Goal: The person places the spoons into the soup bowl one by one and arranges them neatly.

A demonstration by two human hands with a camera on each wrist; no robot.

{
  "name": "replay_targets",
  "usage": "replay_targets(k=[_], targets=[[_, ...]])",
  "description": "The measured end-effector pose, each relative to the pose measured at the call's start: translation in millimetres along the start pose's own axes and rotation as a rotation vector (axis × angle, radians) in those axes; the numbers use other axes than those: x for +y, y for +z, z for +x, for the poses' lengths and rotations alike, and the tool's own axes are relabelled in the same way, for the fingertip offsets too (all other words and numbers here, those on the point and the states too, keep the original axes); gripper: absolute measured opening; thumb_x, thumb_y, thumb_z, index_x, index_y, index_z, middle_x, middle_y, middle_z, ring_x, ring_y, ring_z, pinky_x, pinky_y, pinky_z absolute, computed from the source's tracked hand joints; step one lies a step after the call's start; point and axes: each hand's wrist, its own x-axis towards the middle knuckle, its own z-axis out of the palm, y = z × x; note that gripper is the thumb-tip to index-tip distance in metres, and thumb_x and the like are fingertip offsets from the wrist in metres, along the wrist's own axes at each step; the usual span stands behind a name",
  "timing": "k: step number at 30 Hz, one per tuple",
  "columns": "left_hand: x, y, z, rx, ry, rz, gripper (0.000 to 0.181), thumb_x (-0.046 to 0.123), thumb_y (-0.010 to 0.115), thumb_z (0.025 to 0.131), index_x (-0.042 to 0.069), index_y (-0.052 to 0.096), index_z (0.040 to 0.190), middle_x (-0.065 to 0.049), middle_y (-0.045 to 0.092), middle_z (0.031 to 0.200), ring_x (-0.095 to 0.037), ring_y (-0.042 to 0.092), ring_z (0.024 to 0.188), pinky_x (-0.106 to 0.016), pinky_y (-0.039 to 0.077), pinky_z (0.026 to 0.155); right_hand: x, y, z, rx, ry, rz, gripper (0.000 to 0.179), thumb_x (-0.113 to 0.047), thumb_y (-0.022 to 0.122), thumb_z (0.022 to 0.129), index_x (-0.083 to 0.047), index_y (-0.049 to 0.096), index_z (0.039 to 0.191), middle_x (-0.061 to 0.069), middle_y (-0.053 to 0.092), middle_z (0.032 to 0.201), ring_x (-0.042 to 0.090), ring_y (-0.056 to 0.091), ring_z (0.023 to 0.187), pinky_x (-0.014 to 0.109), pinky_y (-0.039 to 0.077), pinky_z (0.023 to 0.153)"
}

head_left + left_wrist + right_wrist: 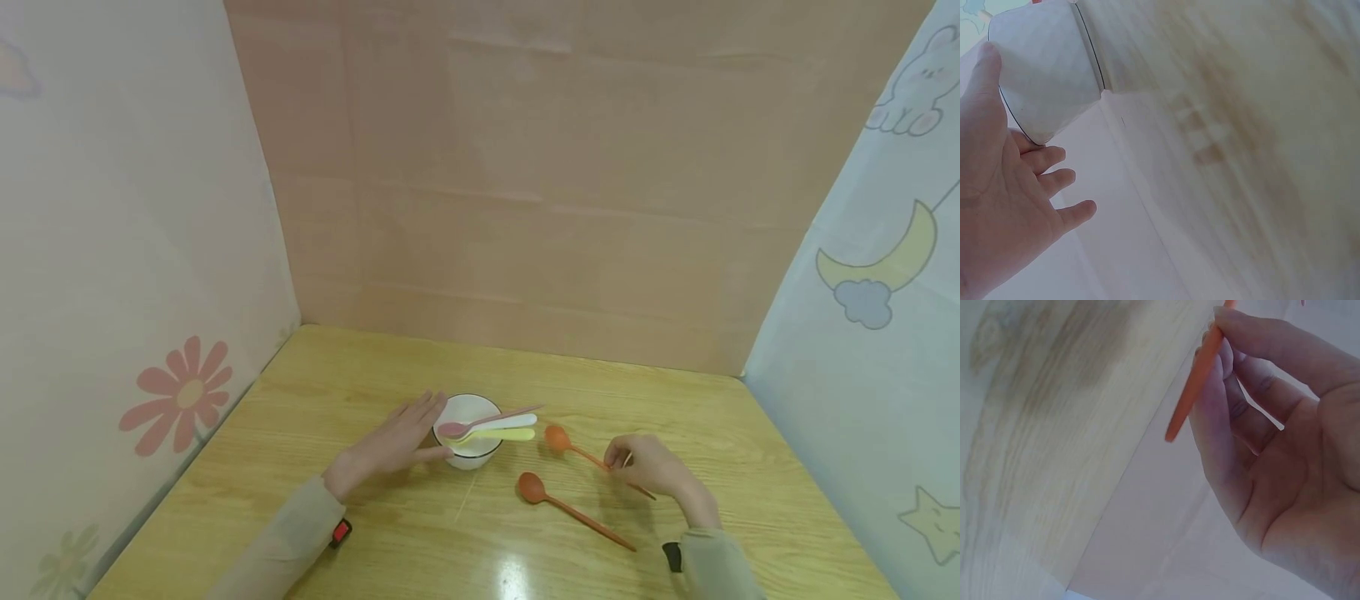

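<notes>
My left hand (pixel 401 437) rests against the left side of a white bowl (pixel 468 462) with a dark rim, thumb at the near side and straight fingers along the far side. The left wrist view shows the bowl's faceted outer wall (pixel 1047 69) beside the thumb. Across the bowl lie a pink spoon (pixel 453 430), a white handle (pixel 517 422) and a yellow handle (pixel 517 434), their handles sticking out to the right. My right hand (pixel 652 463) pinches the handle of an orange spoon (pixel 557 438) between thumb and fingers; its handle end (pixel 1180 419) points down past the fingers in the right wrist view.
A second, reddish-brown spoon (pixel 532 487) lies on the wooden table (pixel 360 358) in front of the orange one, its handle toward the lower right. A tan back panel (pixel 525 208) and pale printed side panels (pixel 127 250) enclose the table.
</notes>
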Motion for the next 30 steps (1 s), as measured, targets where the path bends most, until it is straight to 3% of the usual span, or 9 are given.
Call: replay_targets(k=[14,30], targets=[[-1.9,1.3,0.1,0.002,0.010,0.003,0.091,0.058,0.051,0.097,0.003,0.013,0.159,-0.015,0.015,0.167,-0.035,0.010,0.156,-0.058,0.017,0.124,-3.5,-26.2,5.8,0.032,-0.001,-0.055,0.005,-0.005,0.072,0.086,-0.006,0.068,0.090,0.000,0.066,0.080,0.003,0.056,0.069,0.021,0.047,0.060],[0.1,0.4,1.1,0.006,0.008,0.000,0.089,0.055,0.053,0.098,0.002,0.014,0.159,-0.017,0.016,0.166,-0.038,0.012,0.155,-0.060,0.018,0.123,-14.6,-42.3,17.5,0.054,0.028,-0.090,0.005,-0.007,0.072,0.087,-0.008,0.069,0.091,-0.001,0.067,0.081,0.006,0.057,0.071,0.022,0.048,0.062]])
